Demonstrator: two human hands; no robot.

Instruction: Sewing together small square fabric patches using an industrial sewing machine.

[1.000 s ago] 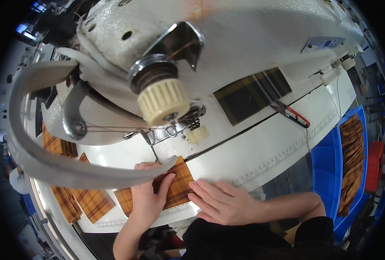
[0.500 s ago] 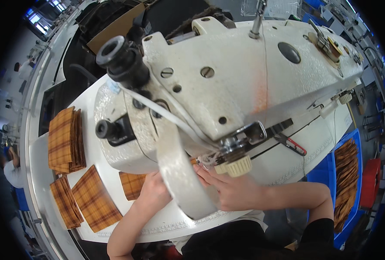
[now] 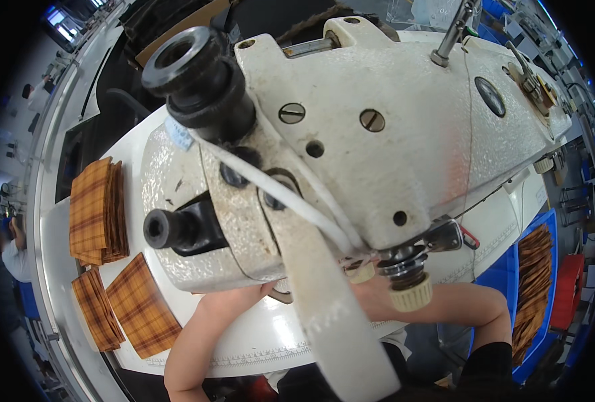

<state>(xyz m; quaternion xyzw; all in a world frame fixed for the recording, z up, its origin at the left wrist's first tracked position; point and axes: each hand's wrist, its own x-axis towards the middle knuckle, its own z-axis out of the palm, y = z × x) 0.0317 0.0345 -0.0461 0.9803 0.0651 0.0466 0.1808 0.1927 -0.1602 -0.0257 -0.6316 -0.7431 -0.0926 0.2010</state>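
Observation:
A white sewing machine head [image 3: 351, 187] fills the middle of the view and covers most of both hands. My left hand [image 3: 247, 299] reaches in under the machine's left end. Its fingers are hidden there, so any cloth in them does not show. From the right comes my right hand [image 3: 372, 300], beside the cream tension knob [image 3: 411, 293] and behind the pale curved lever [image 3: 331, 315]; its fingers are also out of sight. Left of my left forearm lies a flat orange-brown plaid cloth piece [image 3: 143, 308] on the white table [image 3: 264, 355].
Two stacks of plaid pieces, a taller stack [image 3: 96, 211] and a lower stack [image 3: 96, 311], sit at the table's left. A blue bin [image 3: 505, 275] holding many plaid pieces stands at the right, with a red container [image 3: 568, 291] beyond. Red-handled snippers [image 3: 470, 238] lie partly behind the machine.
The machine head looks larger and nearer, now covering more of my hands. The plaid cloth beside my left hand has gone from sight under the machine. Both hands have shifted slightly.

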